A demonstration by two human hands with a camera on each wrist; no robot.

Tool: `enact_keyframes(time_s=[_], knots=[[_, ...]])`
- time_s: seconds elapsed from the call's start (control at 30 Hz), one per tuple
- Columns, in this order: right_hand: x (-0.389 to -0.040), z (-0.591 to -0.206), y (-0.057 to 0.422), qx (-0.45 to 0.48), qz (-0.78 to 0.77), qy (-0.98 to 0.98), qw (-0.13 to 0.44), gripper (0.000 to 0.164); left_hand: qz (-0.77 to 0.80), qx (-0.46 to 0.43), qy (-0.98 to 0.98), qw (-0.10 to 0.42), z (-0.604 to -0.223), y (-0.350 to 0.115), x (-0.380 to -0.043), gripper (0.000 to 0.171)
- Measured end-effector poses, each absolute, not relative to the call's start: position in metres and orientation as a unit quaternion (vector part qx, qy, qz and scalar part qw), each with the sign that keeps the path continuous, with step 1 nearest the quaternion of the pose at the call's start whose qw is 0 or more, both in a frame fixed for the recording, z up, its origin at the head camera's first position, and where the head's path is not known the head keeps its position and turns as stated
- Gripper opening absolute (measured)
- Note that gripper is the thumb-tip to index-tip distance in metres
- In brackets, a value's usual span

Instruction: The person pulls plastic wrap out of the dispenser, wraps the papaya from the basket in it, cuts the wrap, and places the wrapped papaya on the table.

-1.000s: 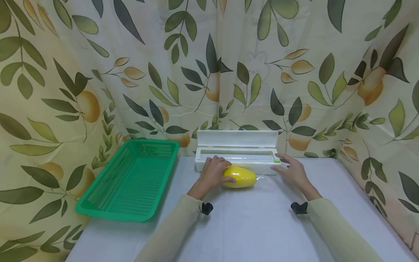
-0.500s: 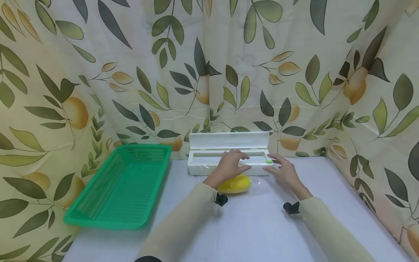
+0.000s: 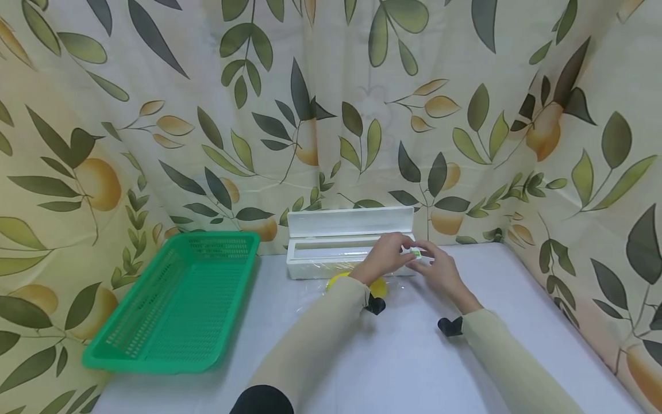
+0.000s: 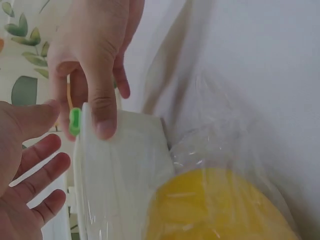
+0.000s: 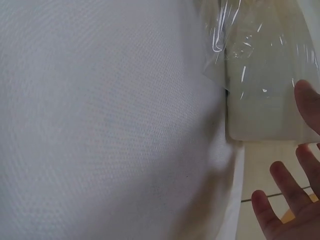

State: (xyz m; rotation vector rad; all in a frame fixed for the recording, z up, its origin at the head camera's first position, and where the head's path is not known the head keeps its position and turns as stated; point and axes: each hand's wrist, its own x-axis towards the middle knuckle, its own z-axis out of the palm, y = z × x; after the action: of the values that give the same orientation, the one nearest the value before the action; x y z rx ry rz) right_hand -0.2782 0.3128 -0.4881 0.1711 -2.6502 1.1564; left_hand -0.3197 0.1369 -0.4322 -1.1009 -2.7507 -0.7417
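A white cling film dispenser (image 3: 310,269) stands with its lid up at the back of the table. Clear film runs from it over a yellow rounded object (image 4: 210,210), whose kind I cannot tell. My left hand (image 3: 383,257) reaches across to the dispenser's right end, its fingers apart near the green slider (image 4: 75,121). My right hand (image 3: 439,270) holds that same end, thumb (image 4: 104,115) on the front wall and index finger behind by the slider. In the head view, my left forearm and hand partly hide the yellow object.
A green perforated plastic basket (image 3: 176,310) stands on the left of the white-covered table (image 3: 403,368). Leaf-and-fruit patterned curtains (image 3: 341,86) close off the back and both sides.
My left hand has let go of the yellow object and moved right along the dispenser to the green slider. My right hand has stayed at the dispenser's right end.
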Motion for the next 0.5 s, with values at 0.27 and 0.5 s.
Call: enact_keyframes(time_s=[0.27,0.5], knots=[[-0.276,-0.487,0.312,0.048,0.405,-0.905,0.12,0.058,-0.199,-0.341,-0.918,0.041,-0.434,0.151,-0.323,0.028],[-0.276,-0.486,0.31,0.028,0.399,-0.91,0.106,0.061,-0.201,-0.336,-0.919,0.042,-0.434,0.155,-0.322,0.021]])
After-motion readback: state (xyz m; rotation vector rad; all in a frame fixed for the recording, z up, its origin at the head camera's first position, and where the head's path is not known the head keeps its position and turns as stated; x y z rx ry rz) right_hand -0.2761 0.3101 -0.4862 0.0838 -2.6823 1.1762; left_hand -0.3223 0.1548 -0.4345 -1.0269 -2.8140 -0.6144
